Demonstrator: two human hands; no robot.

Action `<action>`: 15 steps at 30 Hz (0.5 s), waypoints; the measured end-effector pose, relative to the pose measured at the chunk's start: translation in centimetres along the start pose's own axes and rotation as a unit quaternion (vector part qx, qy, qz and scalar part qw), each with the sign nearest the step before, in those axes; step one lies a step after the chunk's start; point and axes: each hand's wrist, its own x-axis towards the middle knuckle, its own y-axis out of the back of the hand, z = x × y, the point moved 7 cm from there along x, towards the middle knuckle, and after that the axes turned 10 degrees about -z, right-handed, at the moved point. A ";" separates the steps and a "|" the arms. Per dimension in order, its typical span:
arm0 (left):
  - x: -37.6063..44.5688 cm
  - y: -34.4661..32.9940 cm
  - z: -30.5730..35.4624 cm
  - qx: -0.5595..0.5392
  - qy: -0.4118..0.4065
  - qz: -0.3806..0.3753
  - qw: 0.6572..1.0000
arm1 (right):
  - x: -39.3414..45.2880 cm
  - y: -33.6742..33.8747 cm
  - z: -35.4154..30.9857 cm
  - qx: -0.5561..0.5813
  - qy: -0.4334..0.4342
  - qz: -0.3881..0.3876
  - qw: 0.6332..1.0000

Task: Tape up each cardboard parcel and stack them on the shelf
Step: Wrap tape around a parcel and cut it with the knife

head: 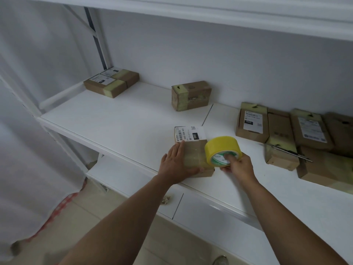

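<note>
A flat cardboard parcel (193, 144) with a white shipping label lies near the front edge of the white shelf (118, 121). My left hand (175, 163) presses flat on its near left part, fingers straight. My right hand (238, 165) grips a roll of yellow tape (222, 150) with fingers inside the core, held against the parcel's right side. A strip of tape runs across the parcel's near end.
Two taped parcels (111, 82) sit side by side at the back left. One taped parcel (191, 95) stands at the back middle. Several parcels (282, 134) lie at the right, with a thin metal tool (290, 152) resting across one. A lower shelf (210, 207) is below.
</note>
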 end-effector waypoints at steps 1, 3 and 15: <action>0.0 0.0 0.0 -0.001 0.001 -0.003 1.000 | 0.2 0.2 0.3 -0.002 -0.001 0.006 1.000; 0.0 0.1 0.0 -0.004 0.001 -0.012 1.000 | 0.5 1.7 1.0 -0.007 -0.001 0.038 0.999; 0.1 -0.1 0.1 -0.017 -0.001 -0.006 1.000 | 1.7 5.1 1.7 -0.184 0.011 0.050 0.982</action>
